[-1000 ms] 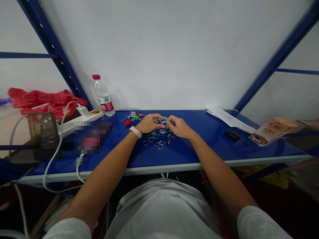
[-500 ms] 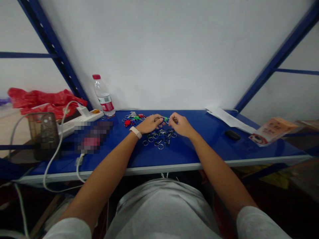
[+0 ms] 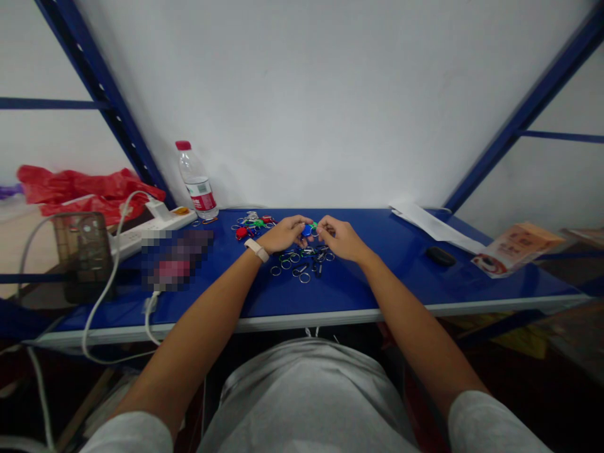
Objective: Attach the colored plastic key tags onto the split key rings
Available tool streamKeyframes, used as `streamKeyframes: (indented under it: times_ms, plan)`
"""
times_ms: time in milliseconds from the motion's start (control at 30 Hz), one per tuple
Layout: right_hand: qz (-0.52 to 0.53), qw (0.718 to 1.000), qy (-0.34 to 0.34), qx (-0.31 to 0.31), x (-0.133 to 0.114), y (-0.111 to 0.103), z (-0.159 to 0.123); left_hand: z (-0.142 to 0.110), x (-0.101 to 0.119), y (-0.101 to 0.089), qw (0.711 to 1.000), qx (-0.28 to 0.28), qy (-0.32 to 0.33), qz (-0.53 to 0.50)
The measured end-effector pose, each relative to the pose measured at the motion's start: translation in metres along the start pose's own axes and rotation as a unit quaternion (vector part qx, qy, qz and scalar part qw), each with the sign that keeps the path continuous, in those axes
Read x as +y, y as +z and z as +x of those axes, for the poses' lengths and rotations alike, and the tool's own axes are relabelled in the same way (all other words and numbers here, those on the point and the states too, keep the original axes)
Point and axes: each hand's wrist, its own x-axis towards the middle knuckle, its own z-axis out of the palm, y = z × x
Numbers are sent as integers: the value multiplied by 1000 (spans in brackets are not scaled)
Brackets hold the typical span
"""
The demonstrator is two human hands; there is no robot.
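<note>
My left hand (image 3: 285, 234), with a pale band at the wrist, is closed on a small round blue piece (image 3: 307, 230). My right hand (image 3: 342, 238) pinches a metal key ring (image 3: 314, 232) right beside it; a bit of green shows behind the ring. Both hands meet above the desk, fingertips almost touching. Just below them lies a loose pile of key rings with dark clips (image 3: 304, 258). To the left of my left hand sits a second heap of key rings with red, green and silver pieces (image 3: 252, 224).
A water bottle (image 3: 198, 182) stands at the blue desk's (image 3: 349, 296) back left, near a white power strip (image 3: 141, 234) with cables. Pixelated items lie in front. At right are white papers (image 3: 427, 223), a black oval case (image 3: 440, 255) and an orange-white box (image 3: 514, 250).
The round blue piece has turned toward me and shows more of its face between my hands. My right hand has shifted slightly left and down. The piles stay put.
</note>
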Motion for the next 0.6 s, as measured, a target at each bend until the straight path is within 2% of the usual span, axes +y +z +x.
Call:
streamKeyframes:
  times_ms: [167, 300, 400, 500, 600]
  plan:
    - [-5, 1000, 10, 1, 1, 0, 0, 0, 2, -2, 998, 24, -25, 45]
    - [-1, 1000, 3, 4, 2, 0, 1, -1, -1, -2, 994, 30, 20, 104]
    - [-3, 1000, -2, 5, 3, 0, 1, -1, -3, -1, 998, 17, 19, 56]
    - [-5, 1000, 0, 4, 4, 0, 1, 0, -4, 1, 1000, 4, -18, -15]
    - [-2, 1000, 2, 2, 0, 2, 0, 1, -5, 2, 998, -17, -49, -26]
